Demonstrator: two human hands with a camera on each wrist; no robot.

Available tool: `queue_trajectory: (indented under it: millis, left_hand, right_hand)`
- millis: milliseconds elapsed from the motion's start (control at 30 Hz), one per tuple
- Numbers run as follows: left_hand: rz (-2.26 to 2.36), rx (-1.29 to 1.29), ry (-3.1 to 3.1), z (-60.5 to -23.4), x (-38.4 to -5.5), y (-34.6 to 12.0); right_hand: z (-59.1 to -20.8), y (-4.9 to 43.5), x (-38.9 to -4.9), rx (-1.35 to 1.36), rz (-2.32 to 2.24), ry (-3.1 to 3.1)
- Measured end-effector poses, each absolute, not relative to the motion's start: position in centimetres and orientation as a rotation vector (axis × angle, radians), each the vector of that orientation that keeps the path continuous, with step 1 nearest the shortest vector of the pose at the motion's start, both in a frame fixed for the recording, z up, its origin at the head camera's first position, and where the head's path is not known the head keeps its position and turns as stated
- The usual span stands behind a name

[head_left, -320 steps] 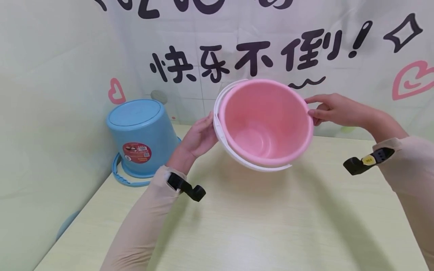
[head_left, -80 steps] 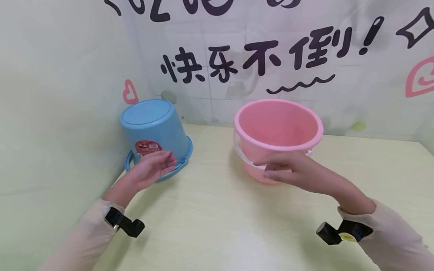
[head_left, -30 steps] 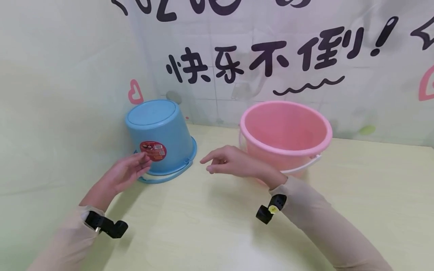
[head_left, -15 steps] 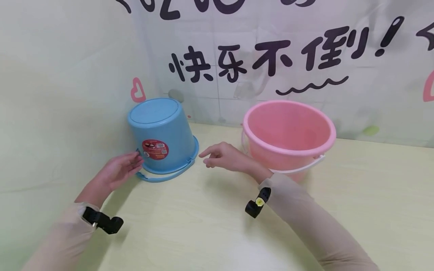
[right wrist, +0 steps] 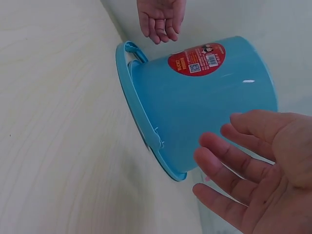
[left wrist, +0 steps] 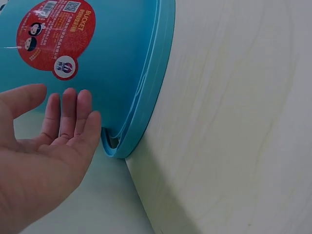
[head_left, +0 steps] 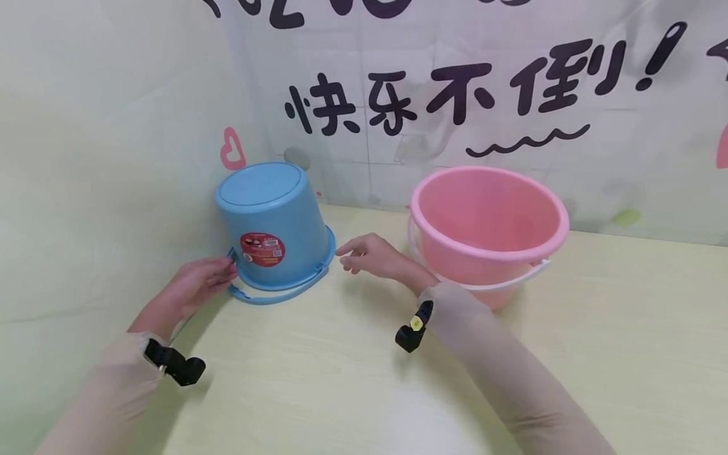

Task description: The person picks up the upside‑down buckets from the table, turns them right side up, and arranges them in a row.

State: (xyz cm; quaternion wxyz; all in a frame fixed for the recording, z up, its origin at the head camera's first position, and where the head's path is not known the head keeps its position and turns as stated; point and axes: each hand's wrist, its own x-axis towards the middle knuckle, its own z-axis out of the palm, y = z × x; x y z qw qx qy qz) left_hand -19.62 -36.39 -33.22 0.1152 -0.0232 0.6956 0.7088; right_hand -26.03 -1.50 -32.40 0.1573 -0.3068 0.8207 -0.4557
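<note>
A blue bucket (head_left: 270, 215) stands upside down at the back left of the table, its base up and a red label (head_left: 262, 250) facing forward. Its blue handle (head_left: 284, 296) lies around the rim on the table. At its left side is my left hand (head_left: 196, 284), palm toward the bucket, fingers relaxed; the left wrist view shows this hand (left wrist: 53, 141) holding nothing. On the other side, close to the rim, my right hand (head_left: 375, 256) reaches in with loosely bent fingers. In the right wrist view that hand (right wrist: 253, 170) is also unfilled, fingers spread before the bucket wall (right wrist: 195, 107).
A pink bucket (head_left: 483, 272) with a white handle (head_left: 512, 282) stands upright at the back right, partly behind my right forearm. A pale wood table (head_left: 318, 373) lies under everything. A printed cloth (head_left: 392, 183) hangs behind, and a pale wall (head_left: 114, 189) borders the left.
Earlier both hands held up the pink bucket; it now stands on the table, released. My right hand has moved left from it toward the blue bucket. My left hand has shifted to the blue bucket's left side.
</note>
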Motion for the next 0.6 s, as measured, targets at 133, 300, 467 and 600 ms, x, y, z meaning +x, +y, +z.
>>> queue_trajectory:
  millis: [133, 300, 467, 600]
  left_hand:
    - [1.754, -0.077, 2.344, -33.5, -20.1, -36.4]
    - [1.521, -0.072, 2.498, -33.6, -20.8, -35.9]
    - [1.380, -0.060, 2.591, -33.8, -21.0, -35.8]
    - [1.310, -0.052, 2.652, -34.0, -21.1, -35.8]
  right_hand:
    - [-32.8, -2.1, -26.6, -0.823, -1.297, 2.360]
    - [-33.2, -2.6, -27.4, -0.764, -1.310, 2.343]
    - [-33.4, -3.3, -27.9, -0.774, -1.293, 2.365]
    - [-33.3, -4.1, -28.3, -0.763, -1.262, 2.390]
